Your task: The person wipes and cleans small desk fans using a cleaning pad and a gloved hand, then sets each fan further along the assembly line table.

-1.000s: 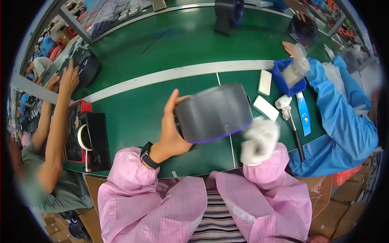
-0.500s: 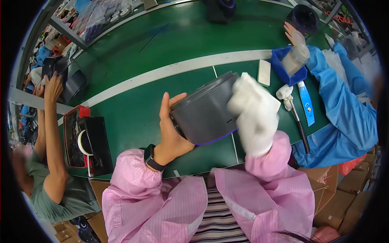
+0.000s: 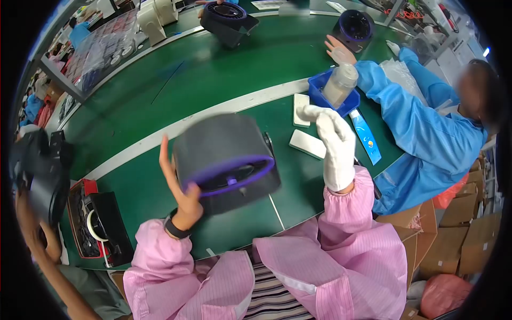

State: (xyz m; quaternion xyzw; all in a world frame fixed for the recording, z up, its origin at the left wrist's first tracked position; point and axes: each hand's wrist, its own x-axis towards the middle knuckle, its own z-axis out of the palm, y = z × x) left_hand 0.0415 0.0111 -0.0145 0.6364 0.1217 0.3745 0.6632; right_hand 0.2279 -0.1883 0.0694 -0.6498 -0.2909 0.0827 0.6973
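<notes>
My bare left hand grips the left side of a dark grey fan with a purple ring, tilted over the green bench. The ring and grille side faces me; some of my fingers are hidden behind it. To the right, apart from the fan, is my white-gloved right hand. Its fingers are bent together and point left, over one end of a white block; whether they hold anything is unclear. A second white block lies just left of the glove. A black tool handle shows partly behind my right sleeve.
Right of the glove are a blue tray with a plastic jar and a blue-white tube. A co-worker's blue sleeve reaches past them. A red box and tape roll sit at left. Another fan is at the back.
My left hand has moved left with the fan, turning it so the purple ring faces me. My gloved hand has left the fan's side. The view has shifted right.
</notes>
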